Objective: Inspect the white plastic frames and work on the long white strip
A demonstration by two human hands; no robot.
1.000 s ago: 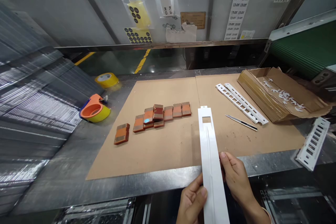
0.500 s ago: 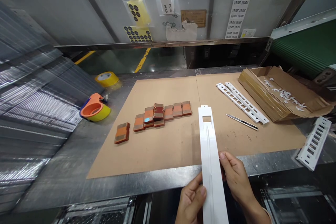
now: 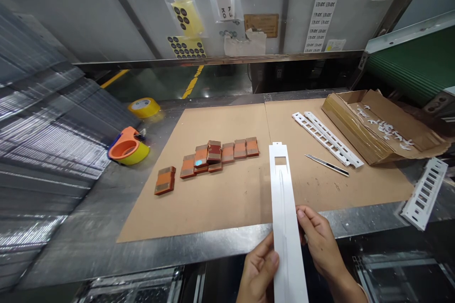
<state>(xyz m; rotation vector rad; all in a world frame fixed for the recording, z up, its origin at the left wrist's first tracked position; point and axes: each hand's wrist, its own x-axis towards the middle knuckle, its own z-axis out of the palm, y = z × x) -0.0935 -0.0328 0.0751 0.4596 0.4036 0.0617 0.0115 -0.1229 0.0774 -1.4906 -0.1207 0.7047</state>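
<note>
A long white plastic strip [image 3: 284, 208] is held by both hands at the near edge of the counter [image 3: 88, 236]. The left hand [image 3: 258, 272] is closed on the strip's left edge, the thumb laid against its face near the lower end. The right hand [image 3: 320, 241] is closed on the right edge a little farther up, its fingers [image 3: 303, 215] curled against the side. The strip is pointed away from the person, its far end with a rectangular cut-out reaching over the brown cardboard sheet [image 3: 220, 199] that covers the middle of the counter.

On that sheet, to the left of the strip's far end, a row of small orange-brown blocks [image 3: 220, 154] is laid out, with one more block [image 3: 165, 180] set apart at the left. To the right of the strip a thin metal blade tool [image 3: 327, 164] is seen, and beyond it two white slotted strips [image 3: 327, 138] lie side by side. An opened cardboard box [image 3: 380, 125] holding small white scraps sits at the far right. Another white slotted piece [image 3: 424, 194] hangs off the counter's right edge. An orange tape dispenser [image 3: 128, 147] and a yellow tape roll [image 3: 144, 106] are placed on the bare metal to the left of the sheet
</note>
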